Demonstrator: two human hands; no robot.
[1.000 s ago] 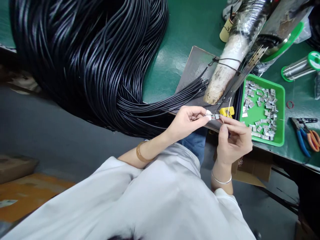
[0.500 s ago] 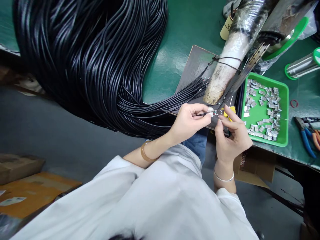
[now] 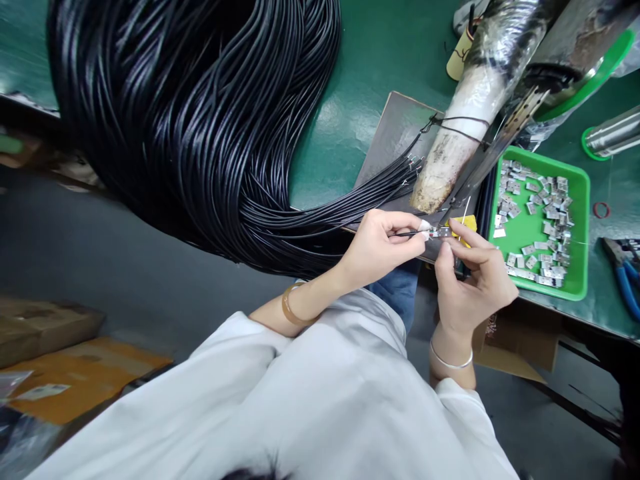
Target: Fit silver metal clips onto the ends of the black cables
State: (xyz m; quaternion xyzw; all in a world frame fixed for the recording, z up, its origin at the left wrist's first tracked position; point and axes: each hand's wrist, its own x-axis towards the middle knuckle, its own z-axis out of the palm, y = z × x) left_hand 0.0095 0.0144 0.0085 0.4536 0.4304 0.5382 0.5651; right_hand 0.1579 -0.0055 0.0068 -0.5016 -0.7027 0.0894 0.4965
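Thumb and fingertips of my left hand (image 3: 383, 243) are closed on the end of a thin black cable (image 3: 406, 233). A white covering wraps one of its fingertips. At the cable end is a small shiny metal connector (image 3: 440, 232), between my two hands. My right hand (image 3: 475, 273) has bent fingers around the connector's right end, with the exact contact partly hidden. Just beyond the hands, a soldering iron with a perforated sleeve (image 3: 520, 117) slants downward beside a plastic-wrapped white tube (image 3: 445, 157). A yellow sponge (image 3: 469, 225) lies behind my right fingertips.
A large bundle of black cables (image 3: 200, 133) covers the left of the green table (image 3: 360, 53). Stripped cable ends lie on a grey board (image 3: 395, 120). To the right are a green tray (image 3: 580, 233) of metal connectors, a red ring (image 3: 601, 210), blue-handled pliers (image 3: 627, 287) and a solder spool (image 3: 613, 133).
The view has shifted slightly, moving the scene to the right. My right fingers have shifted slightly at the connector, which now lines up more plainly with the cable end.
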